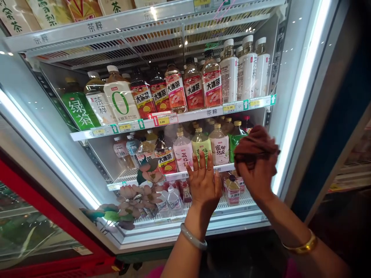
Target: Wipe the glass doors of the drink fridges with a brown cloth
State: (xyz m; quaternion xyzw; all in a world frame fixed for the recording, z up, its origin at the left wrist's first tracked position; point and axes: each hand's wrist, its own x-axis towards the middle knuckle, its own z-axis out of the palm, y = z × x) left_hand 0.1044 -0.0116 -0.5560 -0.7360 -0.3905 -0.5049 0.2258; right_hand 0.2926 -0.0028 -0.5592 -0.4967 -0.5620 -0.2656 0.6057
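A brown cloth (256, 144) is bunched up in my right hand (257, 177), whose fingers are wrapped round it near the right side of the glass door (185, 31). My left hand (204, 175) has its fingers stretched out and spread, apparently flat against the glass. Behind the left fingers stand a green-yellow labelled bottle (200, 143) and a pink labelled bottle (183, 148). A white peach-print bottle (219, 144) shows between the two hands. The cloth partly hides a green bottle (235, 141).
Lit shelves (188, 116) hold rows of drink bottles with price tags. A flower decal (136, 197) is at the door's lower left. A bright light strip (304, 85) runs along the right frame. A red-framed cooler (55, 216) stands to the left.
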